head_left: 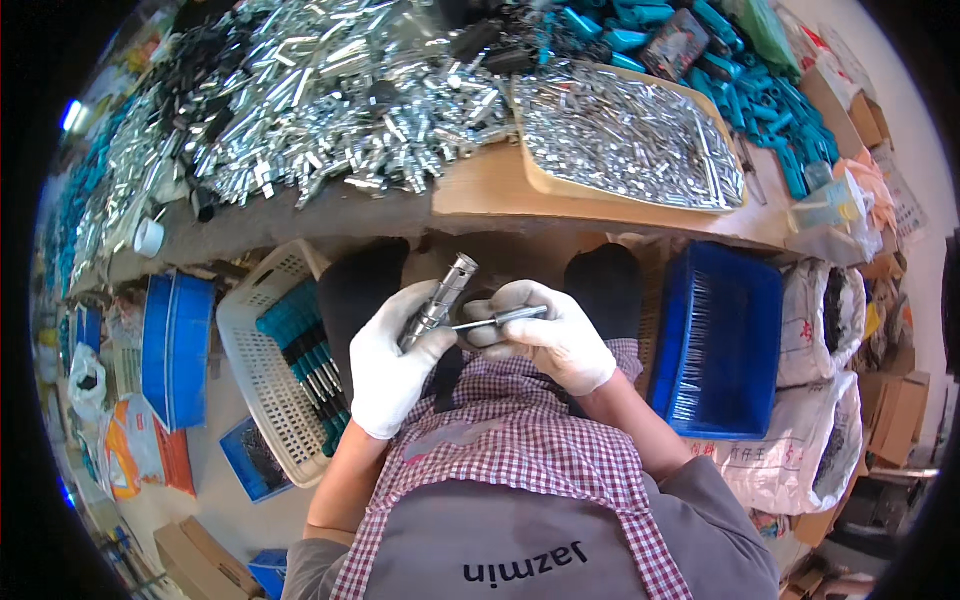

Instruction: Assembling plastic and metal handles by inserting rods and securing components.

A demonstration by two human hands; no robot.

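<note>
My left hand [385, 370], in a white glove, is closed around a shiny ringed metal cylinder [448, 288] with openings near its upper end. My right hand [568, 345], gloved the same way, pinches a slim metal pin with a thicker sleeve [522, 313]. The pin's thin end points left and reaches my left thumb, close to the cylinder; whether it touches the cylinder I cannot tell. Both hands are above my lap, in front of the checked apron [510, 430].
A large heap of metal parts [330, 100] covers the bench ahead. Beside it stands a cream tray [640, 198] of small metal pieces, with teal handles [780, 130] beyond. Below are a white basket [250, 340] with teal-handled tools and a blue bin [735, 340] of thin rods.
</note>
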